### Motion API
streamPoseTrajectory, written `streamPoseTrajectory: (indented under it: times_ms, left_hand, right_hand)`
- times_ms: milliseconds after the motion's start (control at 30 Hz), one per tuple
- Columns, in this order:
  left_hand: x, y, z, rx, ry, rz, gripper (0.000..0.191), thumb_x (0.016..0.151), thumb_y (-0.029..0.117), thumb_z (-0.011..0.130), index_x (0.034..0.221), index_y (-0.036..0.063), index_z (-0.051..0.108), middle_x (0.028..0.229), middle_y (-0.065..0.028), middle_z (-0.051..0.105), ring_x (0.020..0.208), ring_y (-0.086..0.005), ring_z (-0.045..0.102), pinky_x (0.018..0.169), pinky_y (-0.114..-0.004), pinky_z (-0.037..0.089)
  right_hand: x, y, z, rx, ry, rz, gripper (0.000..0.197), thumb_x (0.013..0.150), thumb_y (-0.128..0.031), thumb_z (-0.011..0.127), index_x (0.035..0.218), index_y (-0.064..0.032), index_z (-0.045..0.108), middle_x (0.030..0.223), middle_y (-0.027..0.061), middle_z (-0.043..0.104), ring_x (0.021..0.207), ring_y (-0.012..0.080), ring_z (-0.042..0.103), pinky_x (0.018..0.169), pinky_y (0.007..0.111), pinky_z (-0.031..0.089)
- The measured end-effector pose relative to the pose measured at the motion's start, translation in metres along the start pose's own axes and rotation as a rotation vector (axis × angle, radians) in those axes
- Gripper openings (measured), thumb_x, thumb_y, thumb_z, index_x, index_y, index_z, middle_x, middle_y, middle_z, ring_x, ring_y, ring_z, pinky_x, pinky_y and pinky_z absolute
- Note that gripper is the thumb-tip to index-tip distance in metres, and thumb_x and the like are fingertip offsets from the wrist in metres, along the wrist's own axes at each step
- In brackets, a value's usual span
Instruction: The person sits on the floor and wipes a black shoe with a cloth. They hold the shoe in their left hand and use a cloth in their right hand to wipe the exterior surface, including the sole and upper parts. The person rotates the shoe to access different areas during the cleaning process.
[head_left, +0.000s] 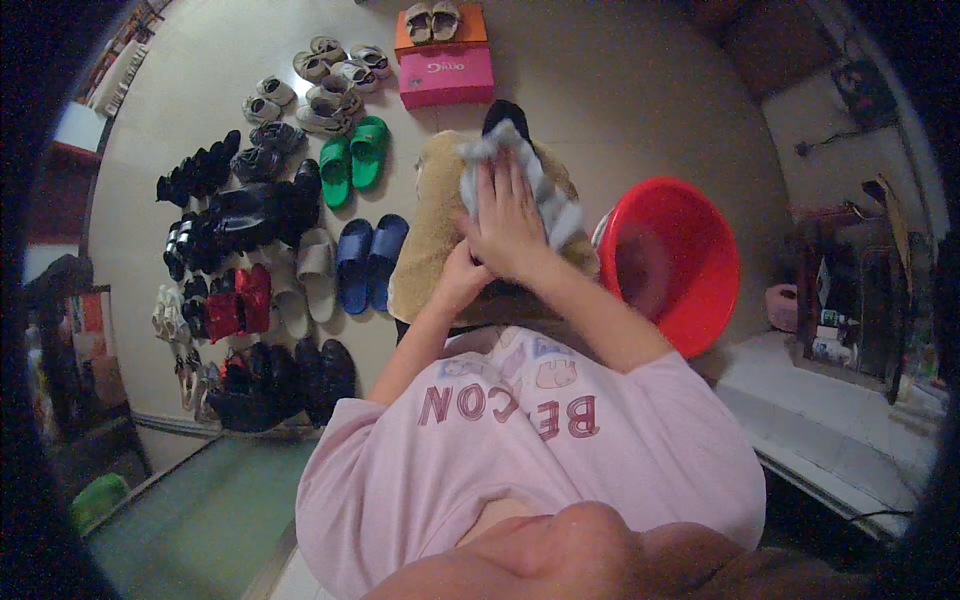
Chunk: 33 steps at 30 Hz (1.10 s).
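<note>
A black shoe lies over my lap, its rounded toe pointing away from me. My right hand presses a pale blue-grey cloth onto the shoe's upper, fingers stretched along it. The cloth hides most of the shoe. Close behind and to the left, my left hand grips a dark part at the near end of the shoe, partly covered by my right hand. Beneath both hands a tan plush towel is spread across my lap.
To my right stands a red plastic bucket. On the floor at left are green slides, blue slides and rows of other shoes. A pink shoebox and an orange box bearing beige shoes lie ahead.
</note>
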<state>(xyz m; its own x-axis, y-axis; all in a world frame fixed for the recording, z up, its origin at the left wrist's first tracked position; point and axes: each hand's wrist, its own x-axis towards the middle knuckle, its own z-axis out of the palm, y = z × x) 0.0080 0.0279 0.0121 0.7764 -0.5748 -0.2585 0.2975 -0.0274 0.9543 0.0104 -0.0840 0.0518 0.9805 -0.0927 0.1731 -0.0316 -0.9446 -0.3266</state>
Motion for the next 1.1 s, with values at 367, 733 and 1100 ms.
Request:
streamPoseTrajectory:
  times_ms: [367,733,1100]
  left_hand:
    - [0.009,-0.020,0.011,0.181,0.029,0.097,0.089,0.062,0.023,0.071,0.135,0.0021,0.024,0.107,-0.0188,0.055,0.098,-0.0257,0.053,0.087,-0.031,0.039]
    - [0.002,0.015,-0.004,0.245,-0.010,-0.143,0.073,0.062,0.024,0.072,0.123,-0.0021,0.041,0.103,-0.0119,0.057,0.094,-0.0191,0.054,0.086,-0.029,0.040]
    - [0.011,0.038,-0.032,0.018,-0.192,-0.008,0.053,0.070,0.025,0.065,0.115,0.0020,0.048,0.104,-0.0038,0.055,0.097,-0.0139,0.051,0.084,-0.027,0.041]
  right_hand:
    - [0.110,0.047,0.008,0.048,0.089,0.086,0.069,0.085,-0.041,0.044,0.131,0.0050,0.022,0.138,0.0251,0.020,0.129,0.0365,0.017,0.106,0.044,0.014]
    - [0.033,0.016,0.014,0.144,0.065,0.013,0.071,0.083,-0.030,0.047,0.133,0.0067,0.013,0.137,0.0309,0.013,0.128,0.0426,0.013,0.105,0.045,0.012]
    - [-0.072,0.031,-0.088,0.794,-0.231,0.147,0.035,0.081,-0.012,0.056,0.113,0.0016,0.052,0.107,0.0140,0.058,0.099,0.0210,0.055,0.086,0.032,0.042]
